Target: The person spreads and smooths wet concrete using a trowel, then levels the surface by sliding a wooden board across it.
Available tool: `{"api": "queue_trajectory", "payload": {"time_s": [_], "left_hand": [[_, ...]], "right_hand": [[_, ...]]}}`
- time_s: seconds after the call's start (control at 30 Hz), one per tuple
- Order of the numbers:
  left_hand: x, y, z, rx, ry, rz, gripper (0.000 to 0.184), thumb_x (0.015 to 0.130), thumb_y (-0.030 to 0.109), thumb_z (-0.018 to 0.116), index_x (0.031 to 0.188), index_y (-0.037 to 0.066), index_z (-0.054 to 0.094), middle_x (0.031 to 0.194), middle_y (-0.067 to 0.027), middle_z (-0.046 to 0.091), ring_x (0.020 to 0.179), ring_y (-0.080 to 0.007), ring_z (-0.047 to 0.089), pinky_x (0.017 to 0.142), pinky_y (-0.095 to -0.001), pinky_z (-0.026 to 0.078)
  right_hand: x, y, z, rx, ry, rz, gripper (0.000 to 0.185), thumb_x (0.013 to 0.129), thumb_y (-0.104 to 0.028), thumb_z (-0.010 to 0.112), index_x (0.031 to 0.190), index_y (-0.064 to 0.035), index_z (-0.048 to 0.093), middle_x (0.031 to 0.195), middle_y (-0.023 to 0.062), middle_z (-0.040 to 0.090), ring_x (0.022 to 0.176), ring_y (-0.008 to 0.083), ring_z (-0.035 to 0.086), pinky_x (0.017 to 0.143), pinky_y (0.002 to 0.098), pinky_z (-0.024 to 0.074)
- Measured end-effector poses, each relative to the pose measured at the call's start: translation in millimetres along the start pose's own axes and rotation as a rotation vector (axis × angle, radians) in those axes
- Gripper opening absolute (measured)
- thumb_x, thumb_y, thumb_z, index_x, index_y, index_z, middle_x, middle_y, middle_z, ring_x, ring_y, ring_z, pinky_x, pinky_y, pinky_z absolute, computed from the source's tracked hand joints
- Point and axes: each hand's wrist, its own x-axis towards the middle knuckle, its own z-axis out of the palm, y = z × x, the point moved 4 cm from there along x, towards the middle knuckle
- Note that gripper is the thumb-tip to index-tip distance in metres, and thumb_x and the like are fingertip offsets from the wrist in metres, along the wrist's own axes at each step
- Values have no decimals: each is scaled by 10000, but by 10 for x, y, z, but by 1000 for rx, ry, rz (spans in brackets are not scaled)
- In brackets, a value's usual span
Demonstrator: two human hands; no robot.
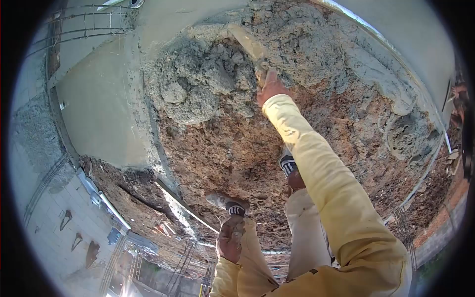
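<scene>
My right hand is closed around the handle of a trowel, arm stretched forward. The trowel's long blade, coated in grey, lies over wet concrete and points up and left. Just left of it sits a lumpy heap of wet concrete; rougher concrete spreads to its right. Near my left lower leg, my left hand hangs or rests low; its fingers are hard to make out, and I see no tool there. Both my sleeves are yellow.
My feet stand on broken reddish-brown soil. Smooth grey concrete lies to the left, past a raised strip. Steel rebar sticks out at upper left. A pale curved edge bounds the right side. A thin strip crosses the lower left.
</scene>
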Motion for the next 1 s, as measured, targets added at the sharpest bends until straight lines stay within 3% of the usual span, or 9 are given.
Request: {"api": "queue_trajectory", "payload": {"time_s": [0.1, 0.13, 0.17, 0.23, 0.33, 0.6, 0.7, 0.8, 1.0], "left_hand": [[213, -199, 63, -141, -124, 65, 403, 891, 309, 647, 1197, 63, 558, 1151, -42, 595, 999, -154, 600, 827, -293, 495], [313, -408, 11, -229, -130, 25, 347, 870, 28, 564, 1209, -38, 528, 1188, -129, 591, 1060, -213, 596, 916, -303, 481], [434, -582, 11, -259, -149, 31, 344, 869, 12, 550, 1209, -35, 528, 1189, -129, 591, 1060, -210, 595, 919, -299, 479], [699, -861, 12, -296, -197, 40, 343, 868, -19, 520, 1210, -27, 528, 1192, -128, 589, 1060, -205, 591, 924, -293, 475], [970, -1038, 83, -425, -288, 95, 355, 860, -30, 509, 1215, -17, 527, 1181, -117, 593, 1064, -190, 583, 945, -287, 460], [1175, -1341, -132, -190, -304, -235, 395, 837, -76, 486, 1219, 11, 528, 1157, -79, 593, 1078, -153, 568, 962, -273, 445], [1233, -1292, -206, -147, -362, -246, 373, 891, -29, 453, 1252, 33, 527, 1189, -88, 575, 1097, -151, 556, 976, -275, 428], [1321, -1363, -299, -179, -395, -190, 385, 874, -9, 502, 1256, 41, 510, 1160, -83, 591, 1063, -157, 562, 931, -278, 448], [1291, -1250, -434, -281, -392, -178, 343, 900, 33, 509, 1243, 29, 525, 1108, -84, 608, 1033, -150, 573, 925, -278, 449]], "right_hand": [[310, 449, -947, -158, 247, 43, 550, 800, -266, 657, 1194, -56, 336, 967, 261, 651, 929, 421, 635, 847, 480, 498], [573, 705, -1178, -232, 335, 80, 532, 794, -272, 663, 1164, -50, 350, 948, 251, 657, 916, 419, 639, 829, 470, 508], [1297, 1357, -1224, -115, 431, 102, 548, 779, -289, 682, 1167, -39, 387, 938, 229, 667, 912, 394, 650, 825, 453, 513], [1214, 1246, -1736, -300, 459, 168, 558, 763, -282, 687, 1188, -27, 431, 930, 199, 674, 883, 369, 659, 812, 430, 515], [1601, 1324, -1331, -609, 293, 2, 590, 753, -268, 679, 1242, -36, 444, 939, 195, 670, 889, 370, 652, 803, 415, 511], [1264, 1378, -158, -278, 126, -254, 728, 748, -288, 638, 1371, -35, 361, 974, 222, 651, 923, 403, 625, 804, 391, 506], [721, 476, 587, -408, 29, -490, 737, 749, -256, 658, 1372, -10, 350, 1009, 219, 641, 923, 347, 623, 838, 383, 490], [8, -43, 1253, -10, -288, -172, 735, 738, -202, 694, 1367, 0, 370, 1103, 179, 610, 1006, 271, 592, 909, 350, 454], [-701, -323, 2517, 417, -368, -187, 681, 731, -100, 713, 1327, -1, 399, 1055, 77, 614, 884, 168, 570, 810, 306, 471]]}}
